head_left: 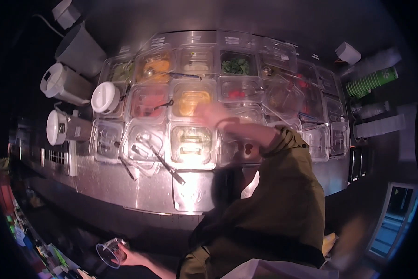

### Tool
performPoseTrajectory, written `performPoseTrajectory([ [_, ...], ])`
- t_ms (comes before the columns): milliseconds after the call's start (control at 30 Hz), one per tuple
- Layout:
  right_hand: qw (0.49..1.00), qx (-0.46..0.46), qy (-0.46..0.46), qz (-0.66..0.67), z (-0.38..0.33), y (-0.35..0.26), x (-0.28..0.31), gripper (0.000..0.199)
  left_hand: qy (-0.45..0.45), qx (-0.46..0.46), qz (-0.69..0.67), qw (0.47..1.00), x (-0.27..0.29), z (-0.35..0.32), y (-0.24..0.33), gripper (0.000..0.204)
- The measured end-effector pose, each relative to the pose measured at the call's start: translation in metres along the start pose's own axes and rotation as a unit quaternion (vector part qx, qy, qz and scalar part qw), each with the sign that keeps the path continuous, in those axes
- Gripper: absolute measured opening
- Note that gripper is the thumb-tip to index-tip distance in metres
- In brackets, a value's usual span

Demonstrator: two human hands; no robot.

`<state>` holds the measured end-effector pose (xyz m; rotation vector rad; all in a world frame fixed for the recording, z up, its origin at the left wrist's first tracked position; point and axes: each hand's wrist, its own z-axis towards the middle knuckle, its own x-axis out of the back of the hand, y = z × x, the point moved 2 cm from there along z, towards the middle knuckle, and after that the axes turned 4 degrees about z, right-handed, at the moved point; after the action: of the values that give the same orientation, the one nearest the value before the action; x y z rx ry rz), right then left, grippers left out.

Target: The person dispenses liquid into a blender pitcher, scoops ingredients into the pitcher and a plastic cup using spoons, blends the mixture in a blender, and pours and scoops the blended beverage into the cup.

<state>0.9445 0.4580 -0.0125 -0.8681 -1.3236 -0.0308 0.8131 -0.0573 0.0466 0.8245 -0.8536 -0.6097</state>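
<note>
Low at the left, my left hand (pixel 129 257) is closed around the side of a clear plastic cup (pixel 106 254), tilted with its round rim facing left. My right hand (pixel 212 115) reaches out over the counter, at the near right edge of a clear tub of orange slices (pixel 188 100). Motion smears its fingers, so whether it holds anything is hidden. Just nearer than that hand is a lidded clear tub (pixel 191 145) under bright light. A tub with pink-red pieces (pixel 148 103) and a black-handled utensil stands left of the orange slices.
Rows of clear tubs fill the counter, including one of green leaves (pixel 237 66). Tongs (pixel 169 168) lie across a lid at the front. White-lidded pitchers (pixel 62 128) stand at the left. Stacked green cups (pixel 372 82) lie at the right. The steel front edge (pixel 111 186) runs before me.
</note>
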Motion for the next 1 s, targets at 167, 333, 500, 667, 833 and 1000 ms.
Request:
performPoseTrajectory([
  [167,0.913,-0.096,0.314,-0.243,0.087,0.174,0.085,0.026,0.014,-0.065,0.003,0.998,-0.002,-0.003,-0.003,0.053],
  [333,0.912,-0.152,0.213,-0.317,0.107,0.234,0.098,0.019,0.002,-0.114,-0.023,0.993,-0.021,-0.003,0.032,0.047],
  [500,0.925,-0.039,0.11,-0.361,0.066,0.19,0.091,0.016,-0.015,-0.155,-0.044,0.987,-0.033,0.004,0.054,0.042],
  [667,0.976,-0.002,0.148,-0.161,0.019,0.186,0.107,0.034,-0.012,-0.145,-0.065,0.987,-0.027,0.021,0.04,0.04],
  [833,0.928,-0.236,0.206,-0.202,0.004,0.295,0.166,0.033,-0.024,-0.119,-0.034,0.992,-0.023,0.002,0.044,0.048],
  [1000,0.917,-0.256,0.063,-0.299,-0.011,0.361,0.15,0.032,-0.015,-0.061,0.008,0.998,-0.045,0.0,0.061,0.057],
])
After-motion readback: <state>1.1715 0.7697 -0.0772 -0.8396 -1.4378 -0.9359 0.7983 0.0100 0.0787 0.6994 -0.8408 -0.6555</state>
